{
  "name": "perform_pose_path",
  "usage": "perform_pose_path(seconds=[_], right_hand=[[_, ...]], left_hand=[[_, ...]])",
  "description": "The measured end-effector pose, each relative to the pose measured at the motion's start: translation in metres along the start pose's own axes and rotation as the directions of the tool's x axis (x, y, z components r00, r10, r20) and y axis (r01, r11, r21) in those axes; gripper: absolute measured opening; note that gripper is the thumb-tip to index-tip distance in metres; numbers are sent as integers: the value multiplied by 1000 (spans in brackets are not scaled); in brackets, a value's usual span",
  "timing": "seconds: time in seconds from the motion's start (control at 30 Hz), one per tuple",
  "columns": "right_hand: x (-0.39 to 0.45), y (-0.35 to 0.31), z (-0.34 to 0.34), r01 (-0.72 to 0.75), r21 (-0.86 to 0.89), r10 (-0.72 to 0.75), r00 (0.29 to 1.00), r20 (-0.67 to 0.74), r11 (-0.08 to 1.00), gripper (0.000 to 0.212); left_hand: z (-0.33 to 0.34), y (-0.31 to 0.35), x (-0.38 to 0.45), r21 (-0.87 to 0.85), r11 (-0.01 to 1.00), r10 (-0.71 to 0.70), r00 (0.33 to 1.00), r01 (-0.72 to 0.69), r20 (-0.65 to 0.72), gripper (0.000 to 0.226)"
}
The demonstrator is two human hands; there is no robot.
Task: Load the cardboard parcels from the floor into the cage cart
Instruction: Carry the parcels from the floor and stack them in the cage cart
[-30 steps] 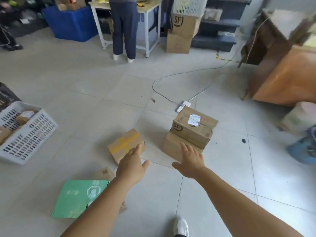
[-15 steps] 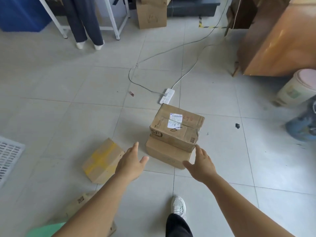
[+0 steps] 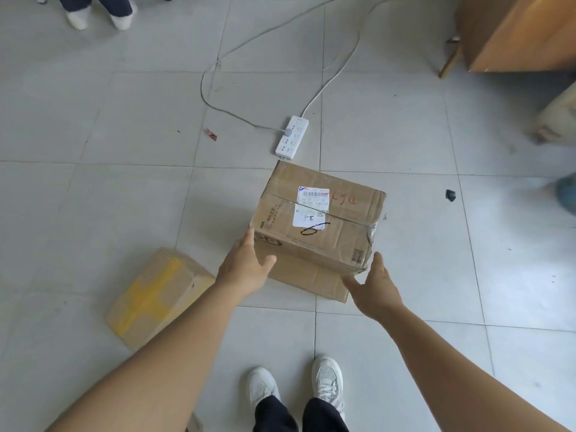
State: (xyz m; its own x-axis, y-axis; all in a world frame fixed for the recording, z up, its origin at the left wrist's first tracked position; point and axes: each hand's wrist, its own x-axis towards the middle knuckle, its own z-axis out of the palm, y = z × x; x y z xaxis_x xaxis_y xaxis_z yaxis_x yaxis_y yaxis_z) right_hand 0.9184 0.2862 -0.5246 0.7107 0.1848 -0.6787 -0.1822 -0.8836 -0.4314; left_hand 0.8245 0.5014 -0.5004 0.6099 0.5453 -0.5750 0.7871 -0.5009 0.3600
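A labelled cardboard parcel [image 3: 318, 216] with a white shipping sticker and a black marker scrawl sits on top of a flatter cardboard parcel [image 3: 311, 280] on the tiled floor. My left hand [image 3: 244, 268] is open, its fingertips at the top parcel's near left corner. My right hand [image 3: 375, 288] is open too, fingers spread, just beside the near right corner of the stack. A third parcel with yellow tape [image 3: 156, 296] lies on the floor to the left of my left forearm. The cage cart is out of view.
A white power strip [image 3: 292, 137] with its cables lies on the floor just behind the stack. A person's feet [image 3: 99, 14] stand at the far left. A wooden cabinet [image 3: 523, 32] stands at the far right. My own shoes [image 3: 296, 385] are below.
I have stepped closer and leaned down, so the stacked parcels loom larger. Both hands have moved forward from short of the stack to either near corner of it.
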Motion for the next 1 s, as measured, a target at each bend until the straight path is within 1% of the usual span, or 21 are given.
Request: perform_pose_path(seconds=[0.07, 0.1, 0.17, 0.23, 0.3, 0.37, 0.4, 0.5, 0.6, 0.67, 0.73, 0.8, 0.9, 1.0], right_hand=[[26, 3, 12, -16, 51, 18, 999, -29, 999, 65], [38, 4, 18, -26, 72, 29, 999, -38, 997, 65], [57, 8, 28, -44, 110, 50, 997, -50, 993, 68], [71, 15, 38, -47, 156, 59, 996, -71, 987, 61], [80, 25, 46, -47, 185, 64, 994, -90, 982, 53], [82, 36, 48, -44, 218, 74, 989, -128, 975, 53], [81, 43, 47, -46, 244, 86, 984, -158, 969, 55], [72, 72, 36, -85, 345, 177, 954, -243, 935, 62], [57, 117, 20, -168, 435, 318, 899, -300, 885, 64], [43, 153, 12, -252, 486, 433, 848, -307, 837, 63], [29, 186, 8, -312, 526, 520, 795, -311, 791, 65], [17, 215, 10, -353, 564, 586, 750, -307, 747, 67], [8, 255, 21, -389, 631, 659, 703, -268, 671, 66], [12, 288, 39, -391, 679, 692, 681, -242, 622, 64]], left_hand=[[13, 2, 30, 41, 999, 23, 1000, -23, -4, 83], [19, 2, 45, 47, 999, 24, 1000, -23, -13, 86], [28, 0, 72, 15, 1000, -14, 999, 15, -30, 92], [35, -2, 95, -28, 997, -76, 997, 75, -35, 94], [41, -2, 111, -29, 995, -102, 992, 100, -77, 85], [49, 3, 114, -13, 996, -90, 987, 89, -135, 75], [55, 6, 112, -12, 997, -80, 987, 79, -141, 75], [84, 25, 95, -36, 999, -14, 992, 10, -127, 79], [120, 60, 72, -92, 991, 87, 993, -95, -84, 68], [145, 89, 56, -93, 977, 185, 981, -189, -49, 64], [170, 115, 44, -48, 956, 289, 957, -290, -18, 64], [198, 138, 35, 10, 931, 364, 930, -365, 40, 62], [237, 161, 26, 109, 894, 420, 897, -435, 140, 60], [271, 164, 28, 205, 857, 435, 876, -474, 206, 59]])
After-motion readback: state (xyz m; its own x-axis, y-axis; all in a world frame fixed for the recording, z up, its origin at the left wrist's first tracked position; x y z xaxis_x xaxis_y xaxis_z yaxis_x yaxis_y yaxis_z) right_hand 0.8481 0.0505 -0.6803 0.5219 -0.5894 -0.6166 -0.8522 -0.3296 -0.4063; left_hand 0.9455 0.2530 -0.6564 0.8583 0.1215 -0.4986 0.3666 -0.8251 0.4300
